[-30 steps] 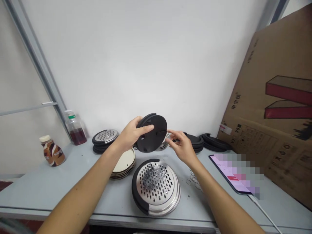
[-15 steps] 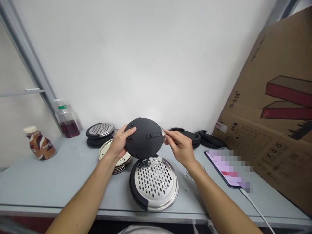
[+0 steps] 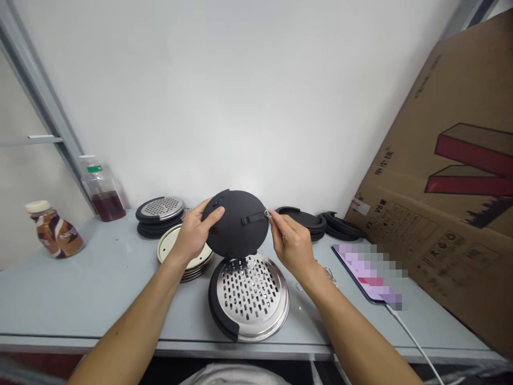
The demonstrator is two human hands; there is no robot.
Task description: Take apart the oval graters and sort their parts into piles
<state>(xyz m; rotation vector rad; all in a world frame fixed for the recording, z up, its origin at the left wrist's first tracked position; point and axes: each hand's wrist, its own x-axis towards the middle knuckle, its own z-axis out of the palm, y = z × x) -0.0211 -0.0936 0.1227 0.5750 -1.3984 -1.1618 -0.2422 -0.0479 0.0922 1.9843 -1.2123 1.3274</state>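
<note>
My left hand (image 3: 192, 233) holds a round black disc (image 3: 236, 224) by its left edge, lifted above the table with its flat face toward me. A short black strap runs across the disc's right half to a small metal ring (image 3: 266, 213) at the rim. My right hand (image 3: 290, 241) pinches that ring between thumb and forefinger. Right below the disc, a perforated steel disc in a black rim (image 3: 249, 295) lies flat on the grey table (image 3: 100, 299).
A stack of cream plates (image 3: 175, 252) sits left of the steel disc, with a black-rimmed stack (image 3: 160, 215) behind it. Black rims (image 3: 320, 222) are piled at the back right. A phone (image 3: 366, 272) with its cable, loose rings (image 3: 331, 275), two bottles (image 3: 54, 230) and a cardboard box (image 3: 444, 176) are also here.
The black disc has turned to face me and come down closer to the steel disc. My right hand moved in and pinched the ring at the disc's rim.
</note>
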